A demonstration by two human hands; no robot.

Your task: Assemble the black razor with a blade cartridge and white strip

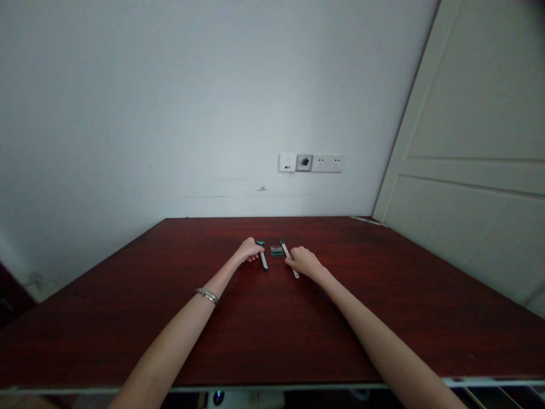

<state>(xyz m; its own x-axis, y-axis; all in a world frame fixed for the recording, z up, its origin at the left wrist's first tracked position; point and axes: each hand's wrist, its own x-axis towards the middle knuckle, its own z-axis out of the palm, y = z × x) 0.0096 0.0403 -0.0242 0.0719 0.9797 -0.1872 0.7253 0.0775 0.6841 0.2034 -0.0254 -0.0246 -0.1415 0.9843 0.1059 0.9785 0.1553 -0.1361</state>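
My left hand (249,249) is closed, its thumb and fingers at the upper handle of a razor (264,261). The razor has a green head at the far end and a pale handle with a dark tip toward me. My right hand (305,262) is closed on a slim white stick-like tool (286,250), dark at its far end and with a small hole at its near end; I cannot make out its kind. Between the two lies a small clear case (276,251) with dark bars inside, touched by neither hand.
All of this is on a dark red wooden table (238,335) against a white wall (191,102). Sockets and a switch plate (327,163) sit low on the wall. A pale panelled door (472,142) stands along the right side. A thin strip (368,221) lies at the back right corner.
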